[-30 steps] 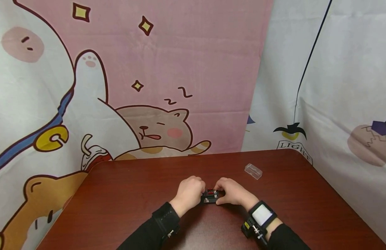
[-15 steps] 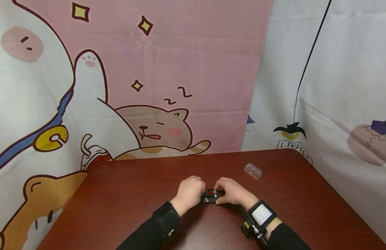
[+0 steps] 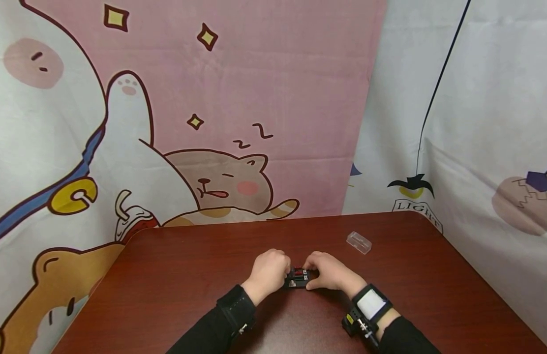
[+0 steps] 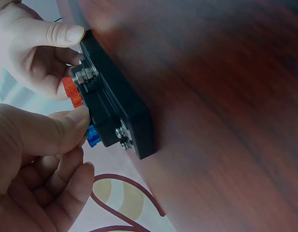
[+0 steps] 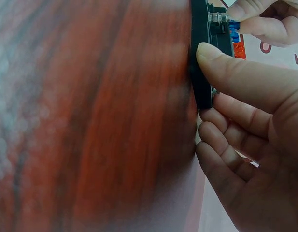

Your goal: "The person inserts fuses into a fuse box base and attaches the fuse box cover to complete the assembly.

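A black fuse block [image 3: 298, 283] with metal stud terminals sits on the table between my hands. A red blade fuse [image 4: 72, 92] and a blue blade fuse [image 4: 93, 137] stick out of its top side. With thumb and forefinger, my left hand [image 3: 267, 273] pinches the blue fuse, which its fingertips partly cover. Its other fingers are curled, off the block. My right hand [image 3: 330, 273] grips the block's right end. In the right wrist view, the thumb lies on the base's long edge and the fingers are at its end.
A clear plastic cover [image 3: 359, 242] lies on the brown wooden table [image 3: 189, 275], behind and to the right of my right hand. Past the table's far edge hangs a cloth printed with cartoon animals [image 3: 229, 182]. Dark straps with small devices circle both wrists.
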Motion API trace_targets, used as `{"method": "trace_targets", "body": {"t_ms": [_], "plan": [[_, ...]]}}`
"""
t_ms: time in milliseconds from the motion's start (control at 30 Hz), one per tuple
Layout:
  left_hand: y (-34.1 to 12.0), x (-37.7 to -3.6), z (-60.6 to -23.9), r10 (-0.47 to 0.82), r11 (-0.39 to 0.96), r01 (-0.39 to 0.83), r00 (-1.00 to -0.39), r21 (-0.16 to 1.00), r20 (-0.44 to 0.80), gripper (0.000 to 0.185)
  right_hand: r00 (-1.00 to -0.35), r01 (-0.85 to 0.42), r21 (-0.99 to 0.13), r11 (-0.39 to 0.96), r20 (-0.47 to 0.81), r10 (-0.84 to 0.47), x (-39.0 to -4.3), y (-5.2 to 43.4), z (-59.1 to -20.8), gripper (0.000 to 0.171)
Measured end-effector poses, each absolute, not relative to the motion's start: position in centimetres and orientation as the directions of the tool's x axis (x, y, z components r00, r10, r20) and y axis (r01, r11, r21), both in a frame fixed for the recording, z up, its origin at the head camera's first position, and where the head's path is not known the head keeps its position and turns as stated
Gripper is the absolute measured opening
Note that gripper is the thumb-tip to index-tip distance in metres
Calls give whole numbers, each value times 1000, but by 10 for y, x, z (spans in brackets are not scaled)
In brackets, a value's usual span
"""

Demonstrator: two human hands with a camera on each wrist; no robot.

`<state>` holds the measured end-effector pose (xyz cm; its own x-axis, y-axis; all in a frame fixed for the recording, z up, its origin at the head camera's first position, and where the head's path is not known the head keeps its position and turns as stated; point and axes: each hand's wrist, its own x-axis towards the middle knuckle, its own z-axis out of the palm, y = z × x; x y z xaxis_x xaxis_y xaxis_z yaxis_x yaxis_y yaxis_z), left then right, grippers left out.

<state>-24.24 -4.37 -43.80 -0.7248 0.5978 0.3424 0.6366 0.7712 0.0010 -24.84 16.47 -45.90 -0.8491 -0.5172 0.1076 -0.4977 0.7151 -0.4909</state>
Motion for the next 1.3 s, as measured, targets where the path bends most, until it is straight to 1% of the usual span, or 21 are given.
{"method": "trace_targets", "body": {"t_ms": [400, 700, 867, 1000, 1200, 1300], "plan": [[-45, -240, -440, 576, 780, 624, -746, 49, 334, 20, -853, -488, -501, 715, 102, -512, -247, 164, -457, 36], [-49, -239, -436, 546, 789, 594, -795, 158, 263, 16, -849, -497, -493, 714, 106, -517, -248, 165, -459, 36], [-55, -239, -433, 519, 791, 574, -813, 212, 264, 16, -854, -488, -495, 719, 100, -511, -249, 165, -459, 36], [-61, -239, -431, 503, 793, 563, -820, 232, 273, 17, -853, -488, -496, 719, 94, -514, -249, 165, -460, 36], [-71, -240, -433, 487, 799, 549, -830, 246, 272, 25, -850, -492, -492, 718, 94, -518, -249, 165, -460, 36], [-76, -240, -435, 483, 802, 539, -839, 257, 250, 31, -851, -492, -489, 720, 94, -517, -249, 164, -460, 36]]}}
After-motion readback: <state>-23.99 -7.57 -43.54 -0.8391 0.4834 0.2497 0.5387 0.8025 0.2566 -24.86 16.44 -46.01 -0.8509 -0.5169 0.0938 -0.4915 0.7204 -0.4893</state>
